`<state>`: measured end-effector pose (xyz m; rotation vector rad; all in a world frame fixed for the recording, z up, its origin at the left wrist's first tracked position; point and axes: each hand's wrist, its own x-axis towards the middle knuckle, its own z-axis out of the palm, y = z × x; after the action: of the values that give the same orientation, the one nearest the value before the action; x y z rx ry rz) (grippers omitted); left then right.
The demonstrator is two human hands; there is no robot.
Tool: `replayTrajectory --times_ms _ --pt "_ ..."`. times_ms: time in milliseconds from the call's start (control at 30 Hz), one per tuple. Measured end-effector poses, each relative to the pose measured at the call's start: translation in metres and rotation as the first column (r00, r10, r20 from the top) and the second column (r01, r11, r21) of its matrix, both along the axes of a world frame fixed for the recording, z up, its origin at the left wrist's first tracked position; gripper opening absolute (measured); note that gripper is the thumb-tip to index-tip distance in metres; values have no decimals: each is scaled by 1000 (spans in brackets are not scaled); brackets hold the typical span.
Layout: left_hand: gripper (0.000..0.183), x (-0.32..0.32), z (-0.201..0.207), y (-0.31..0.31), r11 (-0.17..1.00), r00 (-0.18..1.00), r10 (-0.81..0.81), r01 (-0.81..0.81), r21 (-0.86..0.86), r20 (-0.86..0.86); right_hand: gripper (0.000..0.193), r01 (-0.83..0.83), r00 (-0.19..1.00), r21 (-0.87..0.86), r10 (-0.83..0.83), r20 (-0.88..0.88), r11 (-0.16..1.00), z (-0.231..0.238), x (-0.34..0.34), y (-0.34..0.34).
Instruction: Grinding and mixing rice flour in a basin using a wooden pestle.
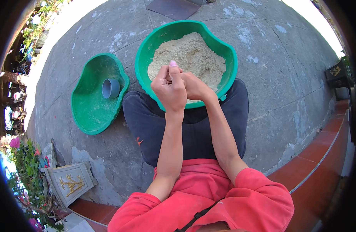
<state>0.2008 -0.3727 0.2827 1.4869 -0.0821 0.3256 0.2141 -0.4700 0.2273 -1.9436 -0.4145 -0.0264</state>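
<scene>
A large green basin (229, 58) stands in front of me between my knees, holding a heap of pale beige, crumbly powder (197, 52) with a hollow near its middle. Over the basin's near side, my left hand (171, 88) is closed with its thumb pointing up. My right hand (195, 86) is pressed against it from the right, partly hidden behind it, its fingers curled in. Whatever lies between the two hands, if anything, cannot be seen. To the left rests a second green basin (87, 110), dusted with powder, with a grey-blue cup (110, 88) on its side inside.
Grey concrete ground (278, 77) with pale patches surrounds me. Red tiled steps (294, 170) run along the right, below a dark planter (338, 75). At lower left are a white planter with a gold design (71, 183) and flowering plants (21, 166). A dark flat panel (174, 8) lies ahead.
</scene>
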Motion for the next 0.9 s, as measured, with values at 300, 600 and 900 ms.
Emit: replayTrajectory --times_ms 300,600,900 --pt "37 -25 82 44 987 987 159 -159 -2 31 22 -17 999 284 7 37 959 61 -27 76" --pt "37 11 41 31 957 997 74 -79 -279 -27 15 102 993 -146 -109 -37 984 46 -11 34" --pt "33 20 -37 -17 994 980 106 -102 -28 171 11 179 965 -69 -162 204 981 -45 23 -6"
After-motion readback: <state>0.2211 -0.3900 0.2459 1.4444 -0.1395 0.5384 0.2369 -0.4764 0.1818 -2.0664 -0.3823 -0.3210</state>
